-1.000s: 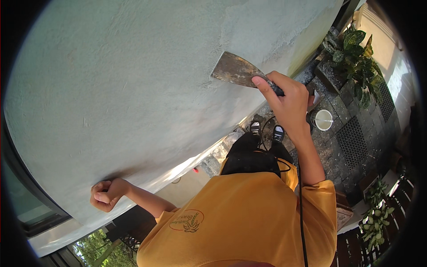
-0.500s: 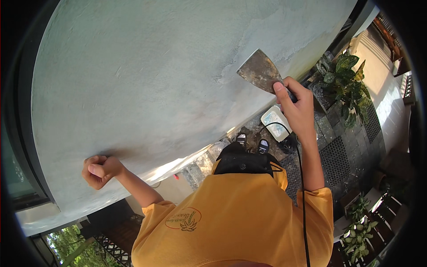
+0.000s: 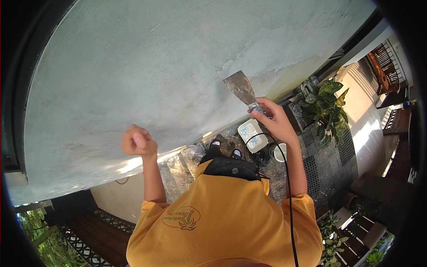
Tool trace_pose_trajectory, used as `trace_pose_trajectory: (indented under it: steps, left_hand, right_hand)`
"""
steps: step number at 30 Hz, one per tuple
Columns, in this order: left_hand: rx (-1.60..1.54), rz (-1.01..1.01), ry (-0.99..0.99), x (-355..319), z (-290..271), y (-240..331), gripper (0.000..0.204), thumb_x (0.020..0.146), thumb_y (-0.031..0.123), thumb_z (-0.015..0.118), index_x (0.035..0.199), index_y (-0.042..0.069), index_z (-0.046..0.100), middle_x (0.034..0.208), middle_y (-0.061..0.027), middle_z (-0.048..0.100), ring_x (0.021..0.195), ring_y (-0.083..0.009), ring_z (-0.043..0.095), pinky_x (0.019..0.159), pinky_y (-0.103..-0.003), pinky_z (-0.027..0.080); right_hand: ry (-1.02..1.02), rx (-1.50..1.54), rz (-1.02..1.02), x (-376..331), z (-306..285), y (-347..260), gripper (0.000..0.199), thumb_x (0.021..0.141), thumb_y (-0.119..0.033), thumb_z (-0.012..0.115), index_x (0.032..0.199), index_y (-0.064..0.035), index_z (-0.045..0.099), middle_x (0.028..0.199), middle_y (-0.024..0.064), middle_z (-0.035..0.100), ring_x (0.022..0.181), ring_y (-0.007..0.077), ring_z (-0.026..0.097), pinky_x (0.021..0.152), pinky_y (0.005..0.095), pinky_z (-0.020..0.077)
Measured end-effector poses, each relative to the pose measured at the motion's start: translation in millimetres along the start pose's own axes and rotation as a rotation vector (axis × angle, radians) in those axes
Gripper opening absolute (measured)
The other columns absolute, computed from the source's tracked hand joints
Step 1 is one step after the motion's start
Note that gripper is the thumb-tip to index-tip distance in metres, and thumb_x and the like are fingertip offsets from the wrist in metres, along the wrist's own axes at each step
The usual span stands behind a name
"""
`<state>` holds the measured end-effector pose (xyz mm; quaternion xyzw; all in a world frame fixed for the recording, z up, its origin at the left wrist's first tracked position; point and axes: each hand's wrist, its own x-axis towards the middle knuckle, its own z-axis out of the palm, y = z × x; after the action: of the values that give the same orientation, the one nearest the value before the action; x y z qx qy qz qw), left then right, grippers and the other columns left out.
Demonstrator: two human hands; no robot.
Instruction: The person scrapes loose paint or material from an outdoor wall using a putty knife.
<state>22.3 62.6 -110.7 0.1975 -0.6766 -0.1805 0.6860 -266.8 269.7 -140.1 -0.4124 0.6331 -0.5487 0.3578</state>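
My right hand (image 3: 275, 119) grips the handle of a putty knife (image 3: 241, 87), thumb along one side. Its wide metal blade is stained brown and points up and left, in front of the pale grey-green wall (image 3: 147, 71); whether it touches the wall I cannot tell. Curled into a fist, my left hand (image 3: 138, 140) is raised near the lower part of the wall. Anything inside that fist is hidden. Rough, patchy plaster with a raised edge shows on the wall above the blade.
Below my right hand, a whitish rectangular tub (image 3: 253, 135) sits on the ground by my feet, beside a round white bucket (image 3: 280, 152). A black cable (image 3: 290, 196) runs down past my right arm. Leafy plants (image 3: 327, 109) grow at the right, along the stone paving (image 3: 327, 155).
My left hand has moved right and up, still in a fist. My right hand and the putty knife have come lower and left. The whole view has shifted, bringing the round bucket into sight.
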Motion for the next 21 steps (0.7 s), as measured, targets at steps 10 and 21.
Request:
trace_pose_trajectory:
  steps: [10,21]
  left_hand:
    - [0.216,-1.606,-0.976,-347.7,-117.6,-187.7,0.038,0.091,0.046,0.059,0.11,0.013,0.059,0.088,-0.0046,0.064,0.068,-0.0142,0.06,0.058,-0.03,0.051]
    - [0.31,-2.132,-1.142,-407.9,-266.3,-204.2,0.035,0.095,0.038,0.05,0.118,0.012,0.059,0.098,-0.0041,0.068,0.075,-0.0145,0.063,0.066,-0.032,0.052]
  right_hand:
    - [0.237,-0.194,-0.052,38.6,28.1,-10.5,0.03,0.097,-0.03,0.059,0.089,-0.0014,0.054,0.07,0.0058,0.059,0.07,0.0103,0.056,0.066,0.0273,0.045]
    - [0.225,-0.09,-0.065,36.5,18.3,-19.9,0.033,0.098,-0.033,0.055,0.086,-0.0027,0.051,0.07,0.0016,0.055,0.065,0.0087,0.05,0.061,0.0251,0.0413]
